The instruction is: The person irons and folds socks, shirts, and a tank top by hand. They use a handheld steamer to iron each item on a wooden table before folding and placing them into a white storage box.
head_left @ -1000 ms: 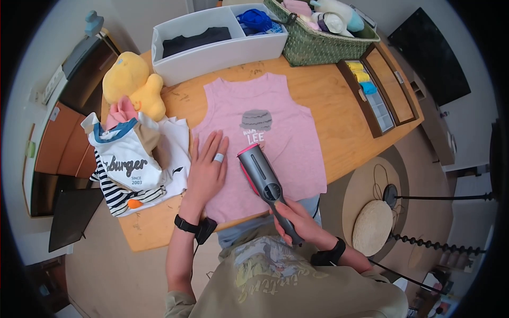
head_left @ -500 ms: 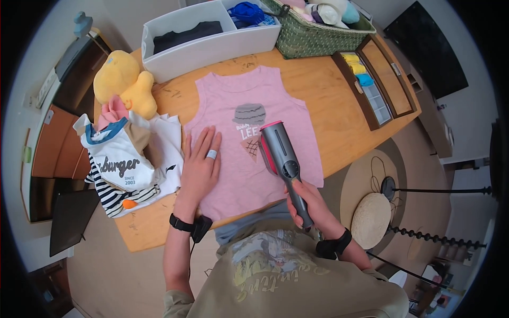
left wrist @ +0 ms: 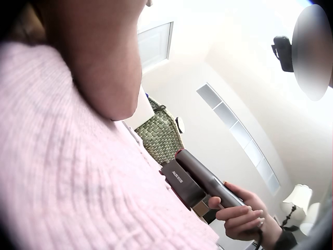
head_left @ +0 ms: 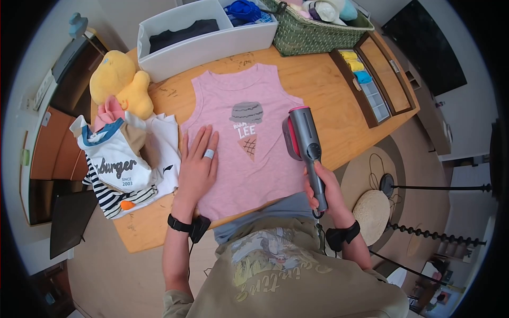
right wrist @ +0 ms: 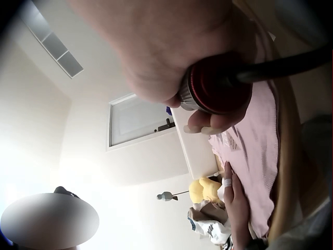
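A pink sleeveless top (head_left: pixel 233 175) with an ice-cream print lies spread on the wooden table. My left hand (head_left: pixel 198 168), a ring on one finger, rests flat with straight fingers on the top's left side. Around the handle of a grey and pink handheld steamer-like device (head_left: pixel 306 132), my right hand (head_left: pixel 330 192) is curled at the top's right edge. The left wrist view shows the device (left wrist: pixel 195 174) side-on, its head close to the pink cloth. In the right wrist view the right hand (right wrist: pixel 177 57) wraps the handle's red end (right wrist: pixel 210 86), from which a cord runs.
Folded clothes (head_left: pixel 124 164) and a yellow plush toy (head_left: pixel 121 85) sit at the left. Along the back stand a white divided bin (head_left: pixel 207 46) and a green woven basket (head_left: pixel 318 41). An open wooden box (head_left: pixel 366 100) with small rolled items lies at the right.
My right hand has moved the device rightward, from the middle of the pink top to its right edge, uncovering the print. The left hand stays on the top. The whole head view has shifted slightly.
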A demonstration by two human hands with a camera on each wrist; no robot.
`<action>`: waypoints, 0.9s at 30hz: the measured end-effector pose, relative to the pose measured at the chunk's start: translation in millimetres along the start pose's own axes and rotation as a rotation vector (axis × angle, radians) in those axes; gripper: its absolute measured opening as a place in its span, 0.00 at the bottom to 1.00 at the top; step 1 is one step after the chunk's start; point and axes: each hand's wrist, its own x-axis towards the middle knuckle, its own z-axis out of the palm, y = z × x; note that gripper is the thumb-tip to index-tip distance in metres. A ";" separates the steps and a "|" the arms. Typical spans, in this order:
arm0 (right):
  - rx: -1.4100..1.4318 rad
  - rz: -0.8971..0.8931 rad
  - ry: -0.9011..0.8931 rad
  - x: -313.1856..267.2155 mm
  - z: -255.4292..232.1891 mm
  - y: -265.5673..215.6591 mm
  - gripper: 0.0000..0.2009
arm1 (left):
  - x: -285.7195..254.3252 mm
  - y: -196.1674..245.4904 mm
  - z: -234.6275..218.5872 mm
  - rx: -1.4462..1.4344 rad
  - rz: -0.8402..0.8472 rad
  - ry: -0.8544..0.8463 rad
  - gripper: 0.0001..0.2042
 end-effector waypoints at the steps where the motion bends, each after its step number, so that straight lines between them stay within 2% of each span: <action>1: 0.015 -0.005 0.007 0.7 -2.5 -2.5 0.23 | 0.5 0.1 0.2 -0.004 -0.004 0.001 0.24; 11: 0.045 -0.013 0.072 10.6 -26.0 -15.8 0.23 | -0.9 -0.9 1.0 -0.008 -0.007 -0.007 0.24; 21: 0.140 -0.060 0.090 34.6 -72.5 -37.3 0.22 | -2.4 -4.2 2.5 -0.021 0.001 0.006 0.25; 27: 0.054 -0.044 0.057 46.8 -94.3 -55.9 0.23 | -2.7 -4.2 3.7 -0.027 0.002 0.015 0.24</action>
